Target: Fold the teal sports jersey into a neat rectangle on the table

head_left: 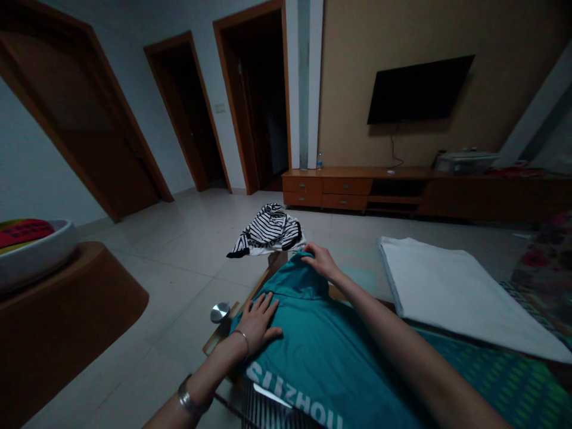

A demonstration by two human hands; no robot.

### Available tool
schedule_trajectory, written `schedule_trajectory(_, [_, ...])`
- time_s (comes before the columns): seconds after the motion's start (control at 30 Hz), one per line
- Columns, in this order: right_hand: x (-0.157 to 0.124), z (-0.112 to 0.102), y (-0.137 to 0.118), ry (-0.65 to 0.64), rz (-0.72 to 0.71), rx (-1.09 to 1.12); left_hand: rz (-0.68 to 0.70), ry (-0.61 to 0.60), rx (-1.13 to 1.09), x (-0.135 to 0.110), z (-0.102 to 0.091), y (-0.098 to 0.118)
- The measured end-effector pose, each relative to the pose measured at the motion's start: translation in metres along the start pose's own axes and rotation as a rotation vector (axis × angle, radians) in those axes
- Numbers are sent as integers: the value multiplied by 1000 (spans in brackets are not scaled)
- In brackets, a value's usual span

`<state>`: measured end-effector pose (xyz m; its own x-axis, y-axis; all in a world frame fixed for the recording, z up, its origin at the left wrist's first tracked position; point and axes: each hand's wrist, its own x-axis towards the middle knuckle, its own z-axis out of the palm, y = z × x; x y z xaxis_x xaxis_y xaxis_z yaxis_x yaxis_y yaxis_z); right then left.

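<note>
A teal garment (308,328) with white printed letters lies spread before me over a low table (214,341). My left hand (257,325) rests flat on its left side, fingers spread, a bracelet at the wrist and a wide metal band further up the arm. At the garment's far end my right hand (319,260) pinches the cloth edge between thumb and fingers, lifting it a little. Just beyond that edge is a black-and-white striped garment (270,228), lying crumpled.
A folded white cloth (438,277) lies to the right, near a green patterned cloth (496,369). To the left, a white basin (40,253) sits on a brown stand (98,286). A wooden TV cabinet (348,186) runs along the far wall under a television (417,89).
</note>
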<state>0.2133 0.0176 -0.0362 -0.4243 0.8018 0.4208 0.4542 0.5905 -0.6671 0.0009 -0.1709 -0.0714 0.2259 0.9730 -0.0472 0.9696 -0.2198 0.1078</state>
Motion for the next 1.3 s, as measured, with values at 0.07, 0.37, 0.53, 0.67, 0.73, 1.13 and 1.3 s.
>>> schedule_trajectory(0.07, [-23,-9,-21,-24,-128,-39,-35,-4,-4,2,-7,-3])
schedule_trajectory(0.37, [-144,-61,-77,-415,-497,-250,4,115,-62,6,-6,-34])
schedule_trajectory(0.53, [-138,-79,-18,-253,-216,-251,7,195,-134,18,-3,-53])
schedule_trajectory(0.67, [-130,-67,17,-265,-139,-193,-36,376,-223,39,-3,-61])
schedule_trajectory(0.73, [-127,-56,23,-287,-144,-143,-26,381,-293,49,-2,-62])
schedule_trajectory(1.13, [-117,-24,36,-331,-300,-117,-34,241,-416,71,-8,-69])
schedule_trajectory(1.3, [-119,-31,39,-343,-306,-157,-33,224,-341,72,-14,-69])
